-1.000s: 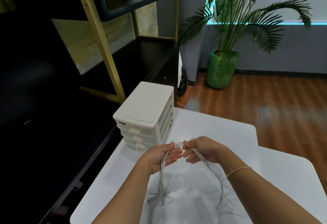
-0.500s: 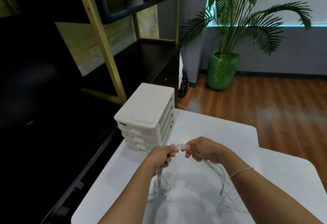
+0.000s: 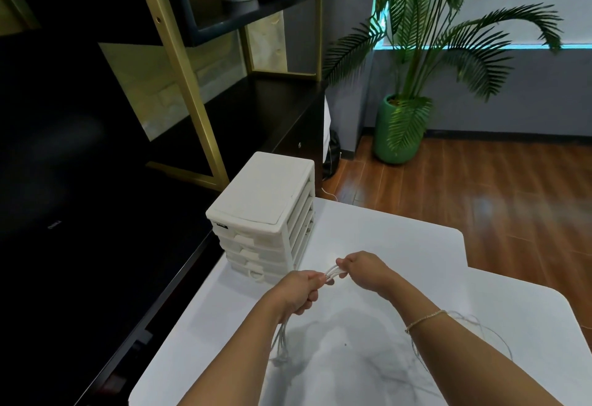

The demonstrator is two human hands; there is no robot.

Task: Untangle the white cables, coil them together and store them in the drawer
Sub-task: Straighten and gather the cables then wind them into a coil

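Above white table (image 3: 400, 245), near drawer unit (image 3: 266, 213): left hand (image 3: 299, 290) fist-grips cables (image 3: 333, 272), right hand (image 3: 362, 269) pinches same bundle close by. Short span between hands runs left-right, slightly rising; tails hang down below left fist and trail right. Advice: keep strands parallel, feed even loops, avoid twisting.

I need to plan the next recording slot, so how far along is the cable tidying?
Looks done: the white cables are gathered into one bundle. In hand: the left hand and right hand both grip it over the table, loose ends still trailing below and past the right wrist, so coiling looks unfinished. Left: finishing the coil and stowing it; every drawer of the drawer unit looks closed.
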